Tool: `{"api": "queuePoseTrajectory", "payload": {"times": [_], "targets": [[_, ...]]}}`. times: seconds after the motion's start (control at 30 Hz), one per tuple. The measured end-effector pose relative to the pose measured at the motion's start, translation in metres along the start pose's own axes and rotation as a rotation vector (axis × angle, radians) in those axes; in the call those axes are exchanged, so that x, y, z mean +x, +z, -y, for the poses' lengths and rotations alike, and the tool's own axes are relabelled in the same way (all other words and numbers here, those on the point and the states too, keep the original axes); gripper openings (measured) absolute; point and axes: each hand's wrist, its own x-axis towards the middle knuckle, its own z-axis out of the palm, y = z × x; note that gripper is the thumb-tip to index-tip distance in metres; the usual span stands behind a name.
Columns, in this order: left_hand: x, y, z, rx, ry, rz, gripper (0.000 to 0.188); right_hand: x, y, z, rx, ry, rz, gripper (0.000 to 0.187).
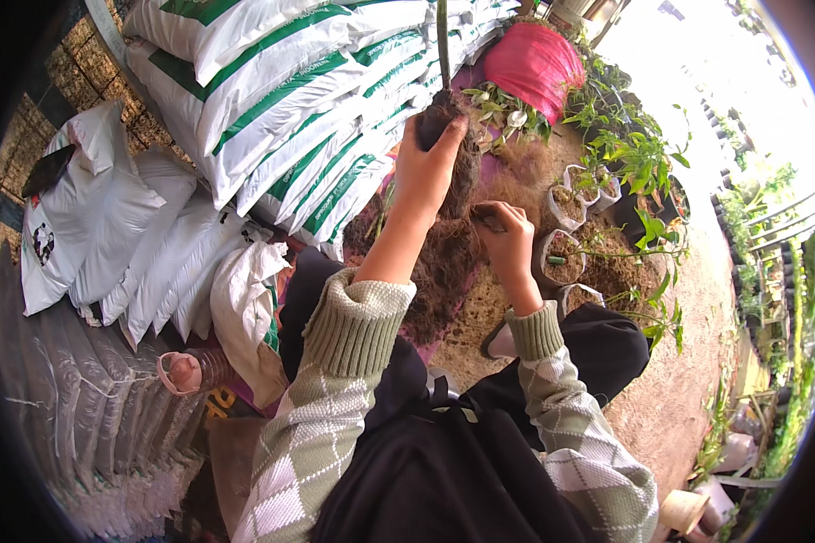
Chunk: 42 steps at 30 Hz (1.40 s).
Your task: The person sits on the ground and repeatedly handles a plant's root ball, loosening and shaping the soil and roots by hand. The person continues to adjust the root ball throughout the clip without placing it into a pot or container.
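A plant with a straight, thin brown-grey stem and a long clump of brown, hairy, dirty roots (462, 176) is held up in front of the person, with its stem pointing away. The left hand (423, 172) is wrapped around the top of the clump, just below the stem. Its thumb presses on the near side, and the other fingers go around the back, where they are mostly hidden. The right hand (507, 237) is at the lower right edge of the roots. Its fingers are curled in and bunched close together, but I cannot tell if they pinch a strand.

The stem looks stiff, like a stick. The roots look soft and fuzzy, and the thin ones would likely snap if pulled hard. The dirt may crumble and make fingers slip. The clump is probably not very heavy, but the long stem could make it tip. The best place to hold it seems to be the thick part where stem and roots meet, with a gentle squeeze.

Under the hands is a dark brown, stringy heap (430, 303); I can't see where the roots stop and the heap starts. To the right stand white, soft-sided planting bags full of soil (566, 206). To the left is a tall stack of white plastic sacks with green stripes (276, 104).
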Motion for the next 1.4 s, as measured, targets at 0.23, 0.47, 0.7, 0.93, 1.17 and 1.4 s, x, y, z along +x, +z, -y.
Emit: {"api": "queuePoseTrajectory", "payload": {"times": [0.23,0.47,0.7,0.93,1.17,1.4], "targets": [[-0.006,0.001,-0.016,0.023,-0.046,-0.045,0.047,0.023,-0.020,0.011,0.167,0.058,-0.026,0.021],[-0.008,0.004,0.004,-0.108,-0.197,0.090,0.047,0.071,-0.086,0.009,0.512,0.155,0.072,0.028],[-0.023,0.026,0.009,-0.427,-0.413,0.436,0.069,0.091,-0.150,0.045,0.799,0.119,0.189,0.034],[-0.018,0.040,0.036,-0.566,-0.390,0.497,0.076,0.076,-0.125,0.035,0.870,0.163,0.228,0.047],[-0.020,0.029,0.050,-0.436,-0.442,0.494,0.069,0.067,-0.102,0.007,0.724,0.053,0.180,0.033],[-0.024,0.042,0.041,-0.315,-0.297,0.315,0.063,0.074,-0.095,0.011,0.246,-0.013,0.002,0.053]]}}
